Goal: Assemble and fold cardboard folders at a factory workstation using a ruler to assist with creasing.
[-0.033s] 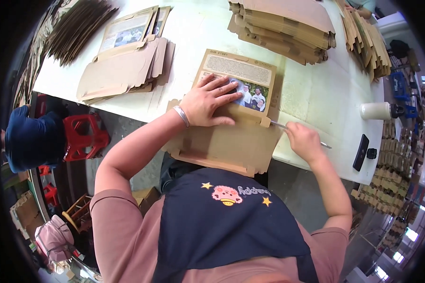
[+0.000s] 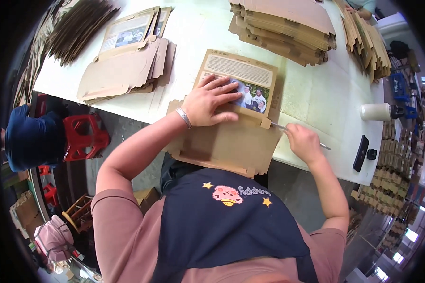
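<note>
A brown cardboard box blank point(image 2: 231, 145) lies unfolded at the table's near edge, its lower panel hanging over my lap. Its upper panel carries a printed text block and a photo of people point(image 2: 254, 96). My left hand point(image 2: 213, 101) is spread flat on that panel, palm down, covering part of the photo, with nothing held. My right hand point(image 2: 305, 140) grips a slim silver pen-like tool point(image 2: 279, 126), its exact kind unclear. The tool's front end is at a small tab point(image 2: 266, 123) on the blank's right side; its rear end pokes out behind my hand.
Cardboard stacks stand at left point(image 2: 123, 70), far left point(image 2: 78, 30), back point(image 2: 288, 30) and far right point(image 2: 366, 45) on the white table point(image 2: 311, 99). A white bottle point(image 2: 375, 112) and a black phone-like slab point(image 2: 361, 153) lie near its right edge. Red stools point(image 2: 85, 137) stand left.
</note>
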A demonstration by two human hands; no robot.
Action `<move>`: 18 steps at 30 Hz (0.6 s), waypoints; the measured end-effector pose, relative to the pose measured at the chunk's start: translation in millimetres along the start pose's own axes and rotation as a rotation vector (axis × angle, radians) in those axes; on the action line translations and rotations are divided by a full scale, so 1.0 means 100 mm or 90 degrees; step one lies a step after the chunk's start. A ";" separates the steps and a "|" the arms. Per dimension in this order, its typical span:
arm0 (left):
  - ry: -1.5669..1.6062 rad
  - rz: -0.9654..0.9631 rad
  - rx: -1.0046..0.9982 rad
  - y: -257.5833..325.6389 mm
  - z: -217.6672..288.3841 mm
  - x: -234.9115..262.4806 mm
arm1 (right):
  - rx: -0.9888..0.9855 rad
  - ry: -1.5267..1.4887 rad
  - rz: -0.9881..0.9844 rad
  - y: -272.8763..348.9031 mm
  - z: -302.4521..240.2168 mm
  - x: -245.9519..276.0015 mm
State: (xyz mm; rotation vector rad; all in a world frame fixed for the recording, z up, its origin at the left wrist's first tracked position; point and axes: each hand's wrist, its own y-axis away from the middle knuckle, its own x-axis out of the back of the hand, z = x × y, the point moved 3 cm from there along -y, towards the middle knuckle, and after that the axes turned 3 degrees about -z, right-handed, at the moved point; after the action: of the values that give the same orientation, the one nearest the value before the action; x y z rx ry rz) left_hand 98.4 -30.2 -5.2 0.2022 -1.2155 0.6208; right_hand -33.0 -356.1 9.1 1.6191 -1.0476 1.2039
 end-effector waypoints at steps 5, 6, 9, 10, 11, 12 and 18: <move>0.410 0.494 0.361 -0.03 -0.33 0.03 | 0.002 -0.130 0.118 0.01 -0.15 0.06; 0.741 0.558 0.472 -0.07 -0.24 0.16 | -0.005 -0.129 0.118 0.02 -0.15 0.08; 1.074 0.588 0.447 0.13 -0.44 0.23 | -0.119 -0.256 0.070 -0.04 -0.11 0.12; 1.147 0.633 0.406 0.17 -0.36 0.27 | -0.183 -0.284 0.041 -0.05 -0.08 0.15; 1.094 0.582 0.347 0.28 -0.35 0.29 | -0.244 -0.314 0.012 -0.06 -0.07 0.17; 1.043 0.410 0.318 0.40 -0.31 0.37 | -0.243 -0.319 0.011 -0.10 -0.09 0.17; 0.461 -0.126 0.401 0.30 0.01 0.31 | -0.128 -0.219 0.180 -0.22 -0.08 0.08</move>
State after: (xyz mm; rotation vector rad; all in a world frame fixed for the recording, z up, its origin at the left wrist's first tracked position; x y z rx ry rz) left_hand 87.9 4.2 18.4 0.5624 -0.2733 0.7957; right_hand -13.2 -342.9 15.4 1.5875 -1.6073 0.9753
